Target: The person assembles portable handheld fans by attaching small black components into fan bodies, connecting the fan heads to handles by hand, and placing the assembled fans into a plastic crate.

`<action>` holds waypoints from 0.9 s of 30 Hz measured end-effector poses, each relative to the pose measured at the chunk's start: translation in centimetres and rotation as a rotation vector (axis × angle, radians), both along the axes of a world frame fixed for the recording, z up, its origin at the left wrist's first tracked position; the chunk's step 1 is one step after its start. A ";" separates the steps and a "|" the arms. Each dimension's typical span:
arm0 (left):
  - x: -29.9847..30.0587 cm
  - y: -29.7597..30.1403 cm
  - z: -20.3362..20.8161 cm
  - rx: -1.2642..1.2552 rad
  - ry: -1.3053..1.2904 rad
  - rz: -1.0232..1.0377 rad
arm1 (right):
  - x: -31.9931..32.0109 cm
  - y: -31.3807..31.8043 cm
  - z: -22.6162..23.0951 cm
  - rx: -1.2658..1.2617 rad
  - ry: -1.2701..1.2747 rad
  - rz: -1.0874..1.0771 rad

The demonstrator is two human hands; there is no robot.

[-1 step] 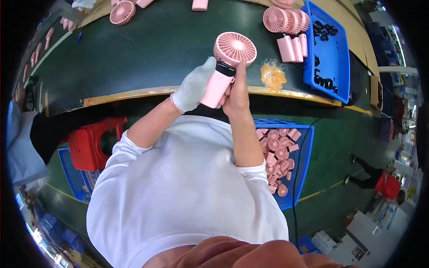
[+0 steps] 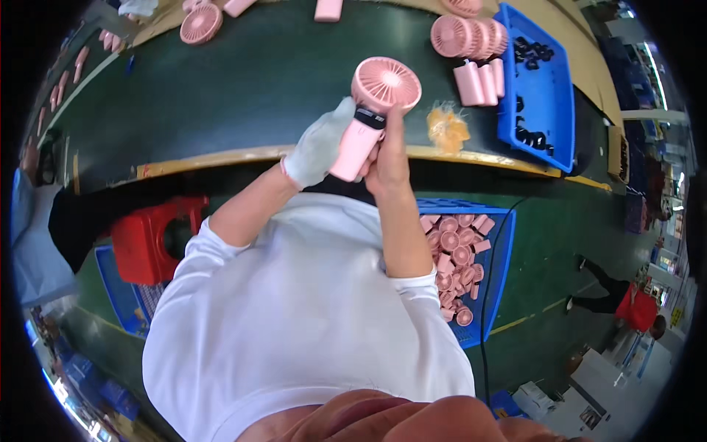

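Note:
A pink handheld fan (image 2: 357,147) is held between my two hands, its round grilled head up and its handle slanting toward me. A black collar joins head and handle. My left hand (image 2: 322,141), in a pale glove, is closed around the handle's left side, with its thumb near the collar. On the other side, my bare right hand (image 2: 388,160) grips the fan, its thumb stretched up toward the head. Some right fingers are hidden behind the handle. The fan is held over the front edge of the green worktable (image 2: 243,96).
At the right, a blue tray (image 2: 563,110) holds small black parts. Beside it are several pink fan heads (image 2: 451,37) and handles (image 2: 469,83). Yellowish residue (image 2: 448,130) marks the table. Below the edge stands a blue crate (image 2: 503,272) of pink fan pieces; a red stool (image 2: 136,247) is left.

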State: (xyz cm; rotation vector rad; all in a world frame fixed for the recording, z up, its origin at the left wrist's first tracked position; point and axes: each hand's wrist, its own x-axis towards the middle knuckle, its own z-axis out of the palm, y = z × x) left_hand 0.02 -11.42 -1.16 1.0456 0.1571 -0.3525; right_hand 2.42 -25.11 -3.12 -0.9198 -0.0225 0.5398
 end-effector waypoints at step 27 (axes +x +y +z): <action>1.7 -0.9 -2.7 0.634 -0.530 0.108 | 13.1 -5.9 0.7 -1.745 -1.137 -0.657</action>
